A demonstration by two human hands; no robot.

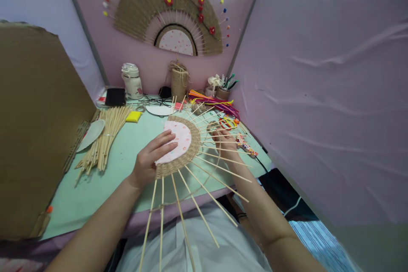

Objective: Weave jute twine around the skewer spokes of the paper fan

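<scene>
A half-round fan piece lies on the pale green table (pixel 105 178): a pink dotted centre (pixel 180 138) ringed by woven jute twine (pixel 191 153), with thin wooden sticks (pixel 204 204) spreading out like spokes. My left hand (pixel 151 157) rests flat on the pink centre, fingers stretched out. My right hand (pixel 225 138) is among the sticks on the right side, fingers curled in a pinch, seemingly on the jute twine being woven; what it grips is partly hidden.
A bundle of spare sticks (pixel 105 138) and a white disc (pixel 91 134) lie at left beside a big cardboard sheet (pixel 35 127). At the back stand a jar (pixel 132 80), a twine spool (pixel 179 80), coloured pipe cleaners (pixel 212 102) and a tool pot (pixel 223 89). A finished fan (pixel 172 8) hangs on the wall.
</scene>
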